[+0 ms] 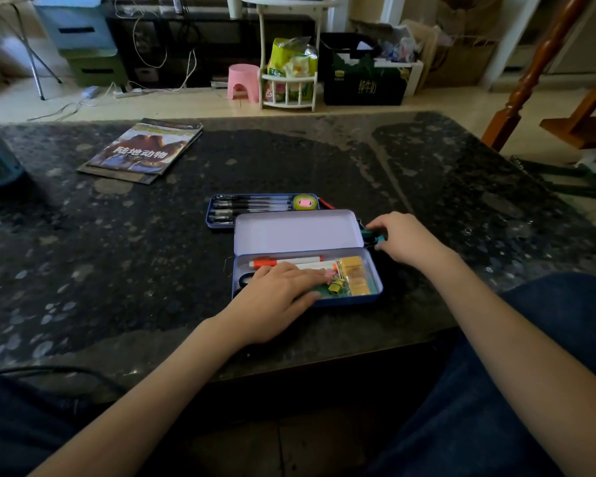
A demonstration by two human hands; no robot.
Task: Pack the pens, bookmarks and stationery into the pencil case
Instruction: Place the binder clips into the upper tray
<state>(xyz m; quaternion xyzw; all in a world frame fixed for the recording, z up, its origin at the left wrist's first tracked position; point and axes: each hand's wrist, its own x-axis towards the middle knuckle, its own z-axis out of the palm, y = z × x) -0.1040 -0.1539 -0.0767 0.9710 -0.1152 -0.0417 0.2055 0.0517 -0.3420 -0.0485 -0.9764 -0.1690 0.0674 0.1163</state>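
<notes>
Dark speckled stone formed the table (324, 160) that filled the middle of the frame. At its centre a blue tin pencil case (372, 270) was seen lying open, its pale lid (298, 231) tipped back. Inside the case an orange-capped marker (286, 262) was laid along the far wall, with yellow blocks (354, 274) at the right end and a yellow binder clip (337, 284) just beside them. The left hand (276, 297) was laid flat in the case, fingers straight and relaxed, their tips touching the contents near the clip; nothing was held in it. The right hand (406, 244) was placed just right of the lid, its fingers curled round a small teal object (375, 237); what that object was could not be told. Just behind the lid a second blue tray (221, 222) was seen, filled with black pens (252, 206) in rows and a green tape roll (305, 202) at its right end. A red tip (326, 203) showed just right of that tray. Magazines (141, 151) were stacked at the upper left of the table. Beyond the table, at the top of the frame, a pink stool (243, 80) and a white rack (288, 87) stood on the floor.
</notes>
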